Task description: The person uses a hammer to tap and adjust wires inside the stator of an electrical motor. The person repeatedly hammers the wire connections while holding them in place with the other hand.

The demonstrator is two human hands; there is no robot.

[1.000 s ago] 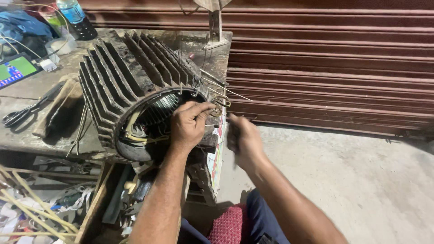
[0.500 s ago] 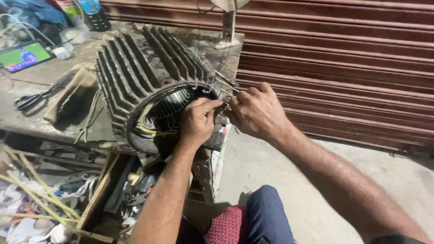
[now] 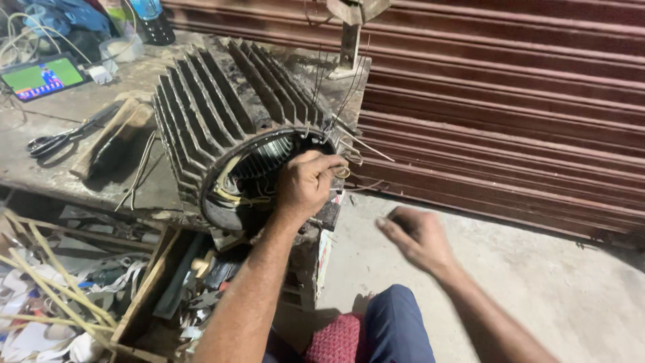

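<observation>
A large finned grey motor housing (image 3: 222, 114) lies on its side on a worn workbench (image 3: 60, 161), its open end facing me with windings and wires (image 3: 349, 144) sticking out at the rim. My left hand (image 3: 306, 185) is closed on the rim of the opening, gripping wires there. My right hand (image 3: 416, 235) hangs in the air below and to the right of the housing, blurred, fingers loosely curled, holding nothing that I can see.
Scissors (image 3: 57, 140) and a brush (image 3: 107, 138) lie on the bench left of the housing, and a phone (image 3: 41, 76) with a lit screen sits further back. A rust-red roller shutter (image 3: 504, 101) stands behind. A cluttered wooden drawer (image 3: 154, 296) is below.
My right hand has pulled away from the housing rim, down and to the right. The left hand stays on the rim.
</observation>
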